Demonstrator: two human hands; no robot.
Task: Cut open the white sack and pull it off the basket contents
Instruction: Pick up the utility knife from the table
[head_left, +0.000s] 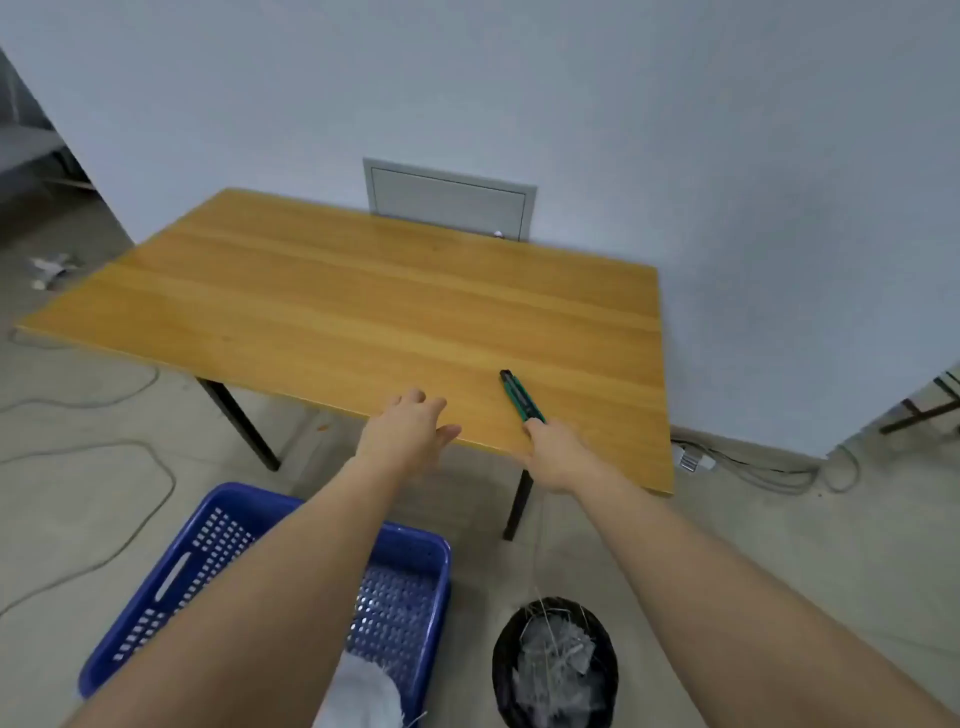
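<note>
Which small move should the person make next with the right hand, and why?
Probably close the right hand round the cutter and lift it. The cutter lies on the table near its front edge, and the fingers are only at its near end. The white sack sits in the blue basket below and needs cutting. The left hand is open and holds nothing.

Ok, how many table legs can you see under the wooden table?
2: one black metal leg under the wooden table's near-left side, another black leg under its near-right edge. The tabletop may hide others.

One table (337, 312), one utility knife (521, 396), one blue basket (171, 577), one black bin (555, 660), two hands (410, 434).
</note>
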